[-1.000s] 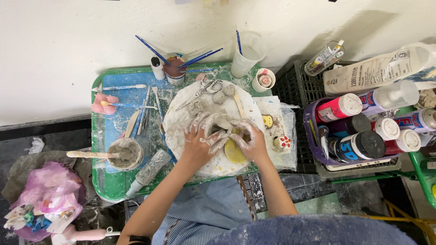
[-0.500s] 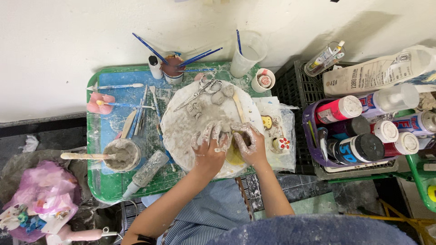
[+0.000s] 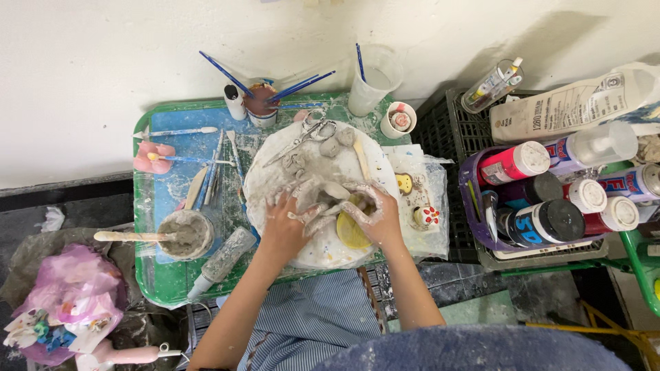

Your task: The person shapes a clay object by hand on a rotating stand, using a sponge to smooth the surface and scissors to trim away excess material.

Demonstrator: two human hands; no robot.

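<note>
Seen from the head camera, the left hand (image 3: 285, 230) presses spread fingers on a lump of wet grey clay (image 3: 323, 199) atop the round white board (image 3: 275, 172), the right hand (image 3: 375, 216) cupping it, still roughly formed.

Wet grey clay (image 3: 317, 199), matt smeared green plastic tray (image 3: 152, 278), glossy metal scissors (image 3: 307, 137)

Both forearms reach forward; left hand (image 3: 280, 230) flat, fingers spread; right hand (image 3: 375, 216) curled, fingers bent, clay-smeared.
</note>
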